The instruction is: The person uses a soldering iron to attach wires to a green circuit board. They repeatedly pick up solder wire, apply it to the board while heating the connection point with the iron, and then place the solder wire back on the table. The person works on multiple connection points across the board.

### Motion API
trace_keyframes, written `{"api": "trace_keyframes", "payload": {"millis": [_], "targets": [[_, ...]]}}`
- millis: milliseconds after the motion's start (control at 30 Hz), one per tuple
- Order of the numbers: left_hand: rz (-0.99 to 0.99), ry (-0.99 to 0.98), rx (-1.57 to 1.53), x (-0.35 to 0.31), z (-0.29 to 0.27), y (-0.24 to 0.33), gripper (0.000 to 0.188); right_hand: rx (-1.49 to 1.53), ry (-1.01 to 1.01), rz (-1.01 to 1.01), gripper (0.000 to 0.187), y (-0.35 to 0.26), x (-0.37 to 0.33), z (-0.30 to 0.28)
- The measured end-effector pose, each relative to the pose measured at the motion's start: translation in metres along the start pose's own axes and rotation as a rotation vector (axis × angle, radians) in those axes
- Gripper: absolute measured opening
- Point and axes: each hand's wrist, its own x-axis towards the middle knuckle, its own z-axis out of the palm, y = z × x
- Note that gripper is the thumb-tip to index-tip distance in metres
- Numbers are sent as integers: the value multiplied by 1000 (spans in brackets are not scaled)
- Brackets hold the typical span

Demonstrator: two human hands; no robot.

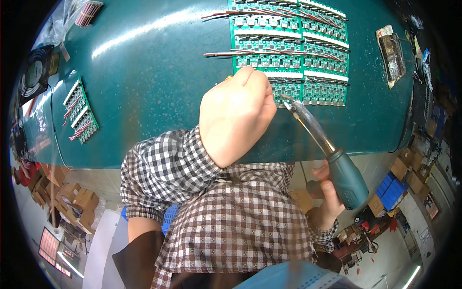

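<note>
My right hand grips the dark green handle of a soldering iron. Its metal shaft slants up and left, and the tip is at the near edge of a panel of green circuit boards; whether it touches cannot be told. My left hand is closed in a pinch over the panel's near left corner, beside the iron's tip. Its fingertips are turned away, so what they hold is hidden. Rows of small metal parts and white strips cover the panel. Thin red, white and black wires lie across it.
A smaller circuit board strip with wires lies on the green table at left. Beyond it are a black fan and a banded wire bundle. A scorched block lies at right. Cardboard boxes stand below.
</note>
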Motion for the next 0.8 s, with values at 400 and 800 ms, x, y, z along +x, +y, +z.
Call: {"api": "trace_keyframes", "payload": {"millis": [400, 800], "targets": [[-13, -21, -32, 1, -1, 3, 14, 235, 72, -34, 50, 7, 9, -7], [26, -87, 24, -4, -18, 9, 26, 489, 114, -145, 52, 26, 52, -29]]}}
